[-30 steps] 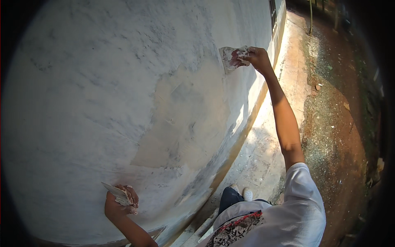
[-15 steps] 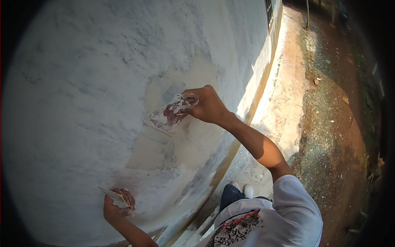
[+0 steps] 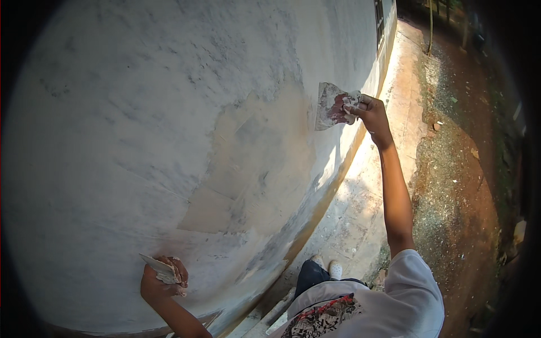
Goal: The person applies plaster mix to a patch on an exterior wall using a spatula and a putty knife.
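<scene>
My right hand [image 3: 372, 115] is closed on a wide putty knife [image 3: 333, 107], its blade smeared with white filler over a dark red patch. The blade's broad edge faces the wall, just right of a damp beige patch of filler [image 3: 259, 152]; I cannot tell whether it touches. Lower left, my left hand [image 3: 163, 279] grips a flat, pale scraper blade [image 3: 159, 266] with filler stuck on its face and on the fingers. The wall [image 3: 112, 141] is whitish with grey streaks around the patch.
A tan band [image 3: 315, 222] runs along the foot of the wall. Beside it lies a sunlit concrete walkway [image 3: 394, 107], then gravel and reddish earth [image 3: 451, 225]. My white shoes [image 3: 335, 269] stand on the walkway. A barred window [image 3: 379, 22] is at the far end.
My right hand has swept the putty knife right and away from the beige patch, the arm now stretched farther out. The left hand with its blade has barely moved.
</scene>
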### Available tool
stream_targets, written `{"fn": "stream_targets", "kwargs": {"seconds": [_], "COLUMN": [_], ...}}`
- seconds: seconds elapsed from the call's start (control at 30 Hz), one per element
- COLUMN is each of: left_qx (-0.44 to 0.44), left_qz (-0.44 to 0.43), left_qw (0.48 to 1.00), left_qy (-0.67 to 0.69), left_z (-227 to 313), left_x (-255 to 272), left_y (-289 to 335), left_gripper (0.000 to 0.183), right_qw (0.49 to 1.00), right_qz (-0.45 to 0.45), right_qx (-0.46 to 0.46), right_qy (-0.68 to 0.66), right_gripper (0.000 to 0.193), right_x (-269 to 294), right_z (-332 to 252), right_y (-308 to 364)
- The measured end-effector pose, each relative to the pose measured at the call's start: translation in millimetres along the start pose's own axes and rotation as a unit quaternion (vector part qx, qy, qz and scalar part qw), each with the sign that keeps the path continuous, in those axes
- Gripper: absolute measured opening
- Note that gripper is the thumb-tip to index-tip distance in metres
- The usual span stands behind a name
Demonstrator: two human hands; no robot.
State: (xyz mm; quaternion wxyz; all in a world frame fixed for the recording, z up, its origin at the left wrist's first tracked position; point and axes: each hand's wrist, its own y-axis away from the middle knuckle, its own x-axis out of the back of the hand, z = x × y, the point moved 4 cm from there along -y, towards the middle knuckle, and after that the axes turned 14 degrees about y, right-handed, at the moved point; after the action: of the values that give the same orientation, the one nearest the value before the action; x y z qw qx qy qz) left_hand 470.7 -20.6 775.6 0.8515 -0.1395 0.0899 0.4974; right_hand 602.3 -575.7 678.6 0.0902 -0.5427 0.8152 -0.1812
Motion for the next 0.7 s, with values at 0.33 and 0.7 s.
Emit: {"fn": "stream_targets", "kwargs": {"seconds": [0.33, 0.7], "left_qx": [0.041, 0.022], "left_qz": [-0.054, -0.037], "left_qw": [0.997, 0.998], "left_qy": [-0.042, -0.035], "left_z": [-1, 0], "left_x": [26, 21], "left_y": [9, 10], "left_gripper": [0.058, 0.063], "right_qw": [0.98, 0.977], "right_qz": [-0.177, -0.177], "right_qx": [-0.088, -0.093], "right_qy": [-0.031, -0.068], "right_gripper": [0.016, 0.015], "right_x": [-144, -156], "right_z": [-33, -33], "right_y": [101, 96]}}
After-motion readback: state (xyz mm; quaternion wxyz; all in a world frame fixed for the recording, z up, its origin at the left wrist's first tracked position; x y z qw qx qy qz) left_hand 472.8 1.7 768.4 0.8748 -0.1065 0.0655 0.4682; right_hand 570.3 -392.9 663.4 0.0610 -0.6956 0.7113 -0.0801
